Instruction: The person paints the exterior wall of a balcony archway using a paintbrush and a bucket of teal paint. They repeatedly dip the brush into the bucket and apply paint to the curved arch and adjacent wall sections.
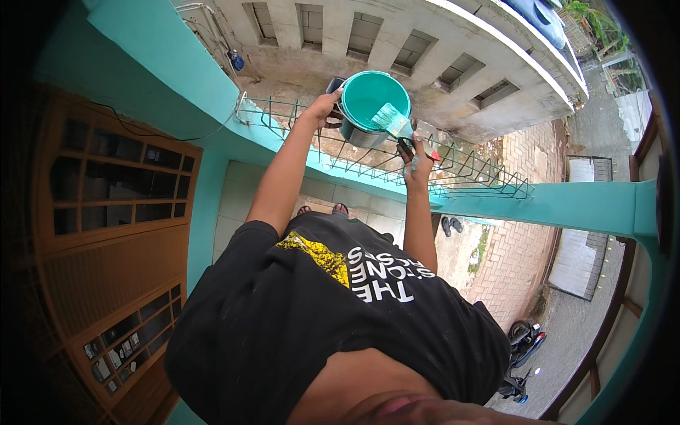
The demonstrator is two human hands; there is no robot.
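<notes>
My left hand [323, 110] grips the side of a paint bucket [365, 137], tilted so that the turquoise paint [366, 98] inside shows. A flat paintbrush [396, 123] is held in my right hand [417, 162], its paint-coated bristles over the bucket's near right rim. Whether the bristles touch the rim cannot be made out. Turquoise smears mark the fingers of my right hand. Beneath both hands runs a green wire rack [366, 169], fixed along a turquoise ledge [390, 185]. The bucket hides part of the rack.
A turquoise pillar [589, 210] stands to the right, and a wooden door with glass panes [117, 175] to the left. Beyond the rack rises a weathered concrete wall [329, 32] with openings. Sandals [451, 226] and a parked motorbike [526, 342] are at lower right.
</notes>
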